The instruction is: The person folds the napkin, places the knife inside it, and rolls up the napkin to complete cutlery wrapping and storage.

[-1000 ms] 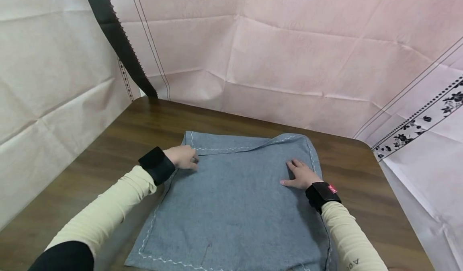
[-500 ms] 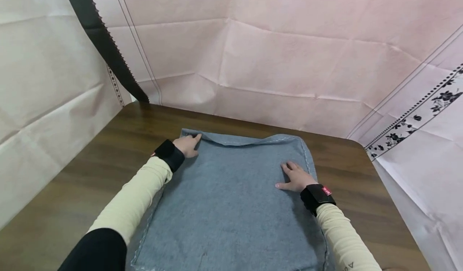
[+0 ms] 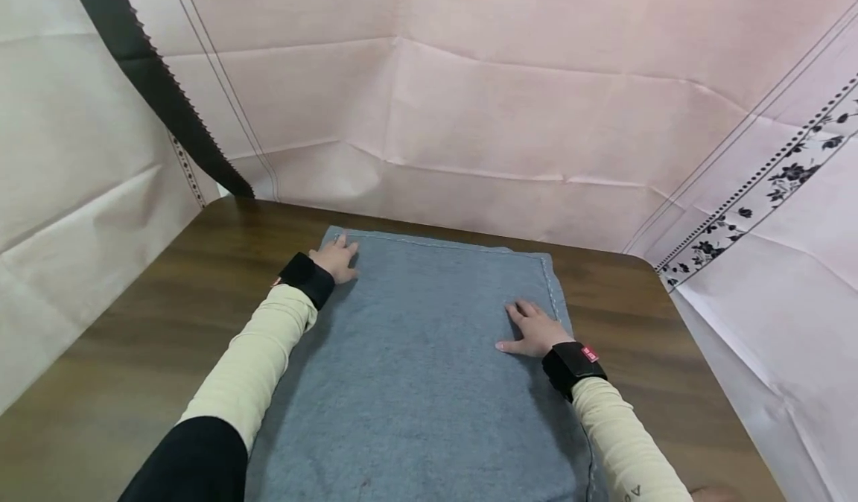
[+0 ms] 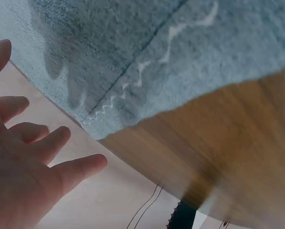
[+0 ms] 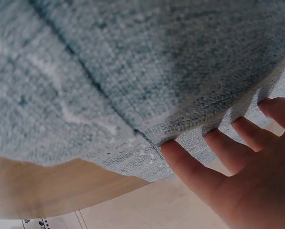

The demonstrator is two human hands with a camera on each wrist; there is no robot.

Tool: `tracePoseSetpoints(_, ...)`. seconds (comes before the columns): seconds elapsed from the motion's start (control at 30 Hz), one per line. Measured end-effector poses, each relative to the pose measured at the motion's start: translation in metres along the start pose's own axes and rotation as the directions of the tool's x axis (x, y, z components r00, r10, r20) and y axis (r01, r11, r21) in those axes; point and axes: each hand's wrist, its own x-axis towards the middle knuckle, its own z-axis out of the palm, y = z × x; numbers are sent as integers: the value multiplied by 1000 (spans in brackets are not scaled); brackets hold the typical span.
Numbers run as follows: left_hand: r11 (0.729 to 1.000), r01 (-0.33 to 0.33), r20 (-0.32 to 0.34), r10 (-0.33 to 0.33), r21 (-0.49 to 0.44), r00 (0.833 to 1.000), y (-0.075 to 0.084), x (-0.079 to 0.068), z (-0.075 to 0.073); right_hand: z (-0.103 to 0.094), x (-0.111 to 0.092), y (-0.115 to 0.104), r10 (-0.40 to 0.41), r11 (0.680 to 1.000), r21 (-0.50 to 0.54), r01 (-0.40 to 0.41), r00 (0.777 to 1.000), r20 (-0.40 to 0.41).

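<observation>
A blue-grey cloth (image 3: 422, 360) with white zigzag stitching along its border lies spread on the wooden table, its near end cut off by the frame. My left hand (image 3: 337, 258) is at the cloth's far left corner, fingers spread. In the left wrist view those fingers (image 4: 85, 167) are extended beside the stitched corner and hold nothing. Toward the right border, my right hand (image 3: 534, 331) rests on the cloth with thumb and fingers apart. Its fingertips (image 5: 173, 150) touch the fabric near the seam in the right wrist view.
The brown table (image 3: 121, 345) has rounded far corners. Behind it hangs a creased pale pink sheet (image 3: 482, 129), with a black band (image 3: 154, 77) at left and a floral strip (image 3: 757, 189) at right. Both wrists wear black straps (image 3: 307, 278).
The cloth's far edge, folded over and wavy before, now lies flat and straight. My left hand has moved to the far left corner and uncurled; the right hand stays on the cloth.
</observation>
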Motion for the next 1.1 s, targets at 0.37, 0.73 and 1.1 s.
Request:
tracePoseSetpoints(0.37,982,-189,143,190,-18,971,11,-45,5,-21,-10,10,-117,986,105,125,990,-79)
tracePoseSetpoints(0.73,952,-285,194,302,-110,933,-4,-124,24,-8,-130,28,-200,980,-9,200,977,-74)
tracePoseSetpoints(1.1,940,-318,157,334,-121,929,-22,-128,26,12,-135,47,-148,984,-117,138,985,-86)
